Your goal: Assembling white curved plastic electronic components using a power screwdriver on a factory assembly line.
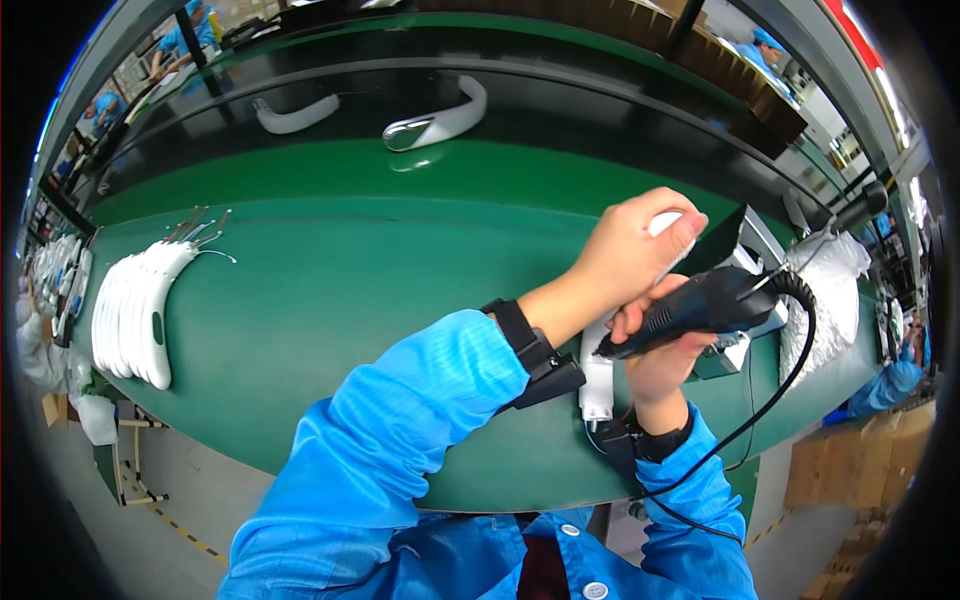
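Observation:
My left hand (635,250) is closed around a white plastic piece (666,224), reaching across from the left with its thumb on top. In my right hand (660,360) is a black electric screwdriver (690,308) with a coiled cord, tilted so its tip points left. That tip is close to a white plastic housing (597,385) with thin wires at its near end; whether they touch I cannot tell. Whether this housing and the piece in my left hand are one part is hidden behind my fingers and the tool.
Several white curved housings (135,310) with wires lie side by side at the left. Two curved white parts, one with a shiny end (440,125), rest on the far conveyor (340,165). A dark metal device (745,250) and a clear bag of small white parts (830,300) stand right.

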`<state>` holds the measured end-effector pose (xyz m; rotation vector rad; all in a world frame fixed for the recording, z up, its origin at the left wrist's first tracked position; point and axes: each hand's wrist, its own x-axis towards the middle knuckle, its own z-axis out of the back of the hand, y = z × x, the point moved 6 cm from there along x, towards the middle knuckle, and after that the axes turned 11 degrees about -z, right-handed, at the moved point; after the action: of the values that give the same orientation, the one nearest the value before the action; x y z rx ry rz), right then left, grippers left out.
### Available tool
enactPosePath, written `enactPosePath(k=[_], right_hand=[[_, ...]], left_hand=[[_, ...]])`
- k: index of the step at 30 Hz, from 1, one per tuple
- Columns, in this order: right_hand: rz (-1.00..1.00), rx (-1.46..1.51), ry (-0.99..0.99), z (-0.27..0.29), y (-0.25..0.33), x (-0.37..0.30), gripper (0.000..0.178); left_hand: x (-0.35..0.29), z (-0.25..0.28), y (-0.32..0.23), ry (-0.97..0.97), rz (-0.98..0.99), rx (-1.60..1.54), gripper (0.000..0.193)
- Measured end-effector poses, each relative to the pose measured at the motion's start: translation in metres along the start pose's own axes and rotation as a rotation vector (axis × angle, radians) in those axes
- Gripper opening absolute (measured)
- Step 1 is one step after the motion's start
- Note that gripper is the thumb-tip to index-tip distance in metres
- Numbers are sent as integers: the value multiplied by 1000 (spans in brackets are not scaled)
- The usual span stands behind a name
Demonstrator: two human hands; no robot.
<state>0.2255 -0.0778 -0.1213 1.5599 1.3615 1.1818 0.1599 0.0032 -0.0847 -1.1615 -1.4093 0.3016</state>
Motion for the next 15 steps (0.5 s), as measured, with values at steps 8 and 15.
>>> enactPosePath(k=[8, 15], right_hand=[[326, 89, 78, 10, 44, -11, 78], [462, 143, -83, 50, 78, -13, 79]], left_hand=[[10, 50, -46, 188, -222, 1011, 33], [54, 128, -30, -390, -304, 1211, 37]])
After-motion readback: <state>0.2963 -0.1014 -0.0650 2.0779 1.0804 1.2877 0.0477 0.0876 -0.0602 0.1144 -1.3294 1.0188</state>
